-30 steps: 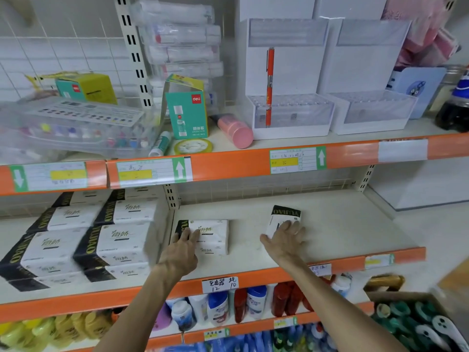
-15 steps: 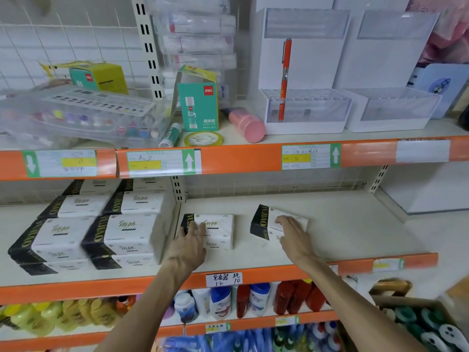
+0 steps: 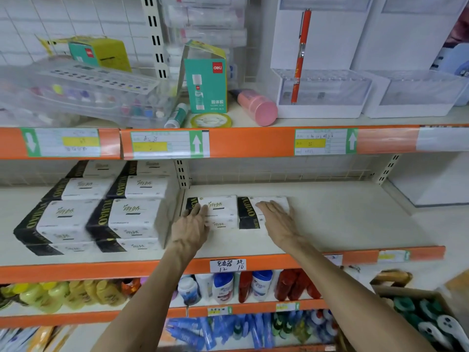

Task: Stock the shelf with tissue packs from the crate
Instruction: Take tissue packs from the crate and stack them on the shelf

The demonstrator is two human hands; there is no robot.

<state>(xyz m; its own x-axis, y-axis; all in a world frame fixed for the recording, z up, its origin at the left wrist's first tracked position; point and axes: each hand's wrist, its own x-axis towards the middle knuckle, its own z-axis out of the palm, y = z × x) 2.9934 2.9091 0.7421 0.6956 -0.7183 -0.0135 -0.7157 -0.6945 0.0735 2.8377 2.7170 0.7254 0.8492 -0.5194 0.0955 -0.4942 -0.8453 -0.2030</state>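
Observation:
Two white tissue packs with black ends lie side by side on the middle shelf (image 3: 342,219). My left hand (image 3: 191,226) rests with straight fingers on the front of the left pack (image 3: 220,208). My right hand (image 3: 278,219) lies flat on top of the right pack (image 3: 250,212), which touches the left one. A stack of several matching tissue packs (image 3: 101,212) fills the shelf bay to the left. The crate is not in view.
An upper shelf holds a green glue box (image 3: 206,85), a pink cylinder (image 3: 257,106), a tape roll (image 3: 210,120) and clear display bins (image 3: 322,92). Bottles (image 3: 223,287) line the shelf below. A cardboard box of green items (image 3: 426,313) stands at lower right.
My right hand laid its tilted pack flat and slid it left against the other pack. My left hand stayed on the left pack. The camera moved closer.

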